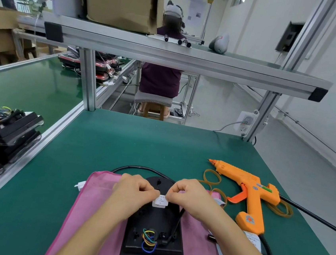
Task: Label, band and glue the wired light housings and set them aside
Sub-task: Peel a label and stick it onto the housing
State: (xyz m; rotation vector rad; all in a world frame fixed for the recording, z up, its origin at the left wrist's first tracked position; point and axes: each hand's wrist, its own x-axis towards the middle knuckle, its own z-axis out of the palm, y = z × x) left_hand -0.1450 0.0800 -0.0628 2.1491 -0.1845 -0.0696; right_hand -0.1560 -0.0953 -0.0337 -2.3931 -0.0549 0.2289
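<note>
A black light housing (153, 229) lies back-up on a pink cloth (91, 212), with coloured wires (149, 241) coiled near its lower end. A small white label (160, 201) sits on the housing's upper back. My left hand (135, 190) pinches the label's left edge, and my right hand (187, 193) pinches its right edge. An orange glue gun (247, 189) lies on the green table to the right, with tan rubber bands (211, 176) beside its nozzle.
A stack of banded black housings (7, 131) sits at the left on the conveyor edge. The glue gun's black cord (309, 217) runs off to the right. An aluminium shelf frame (170, 53) crosses overhead. A person sits on a stool beyond the table.
</note>
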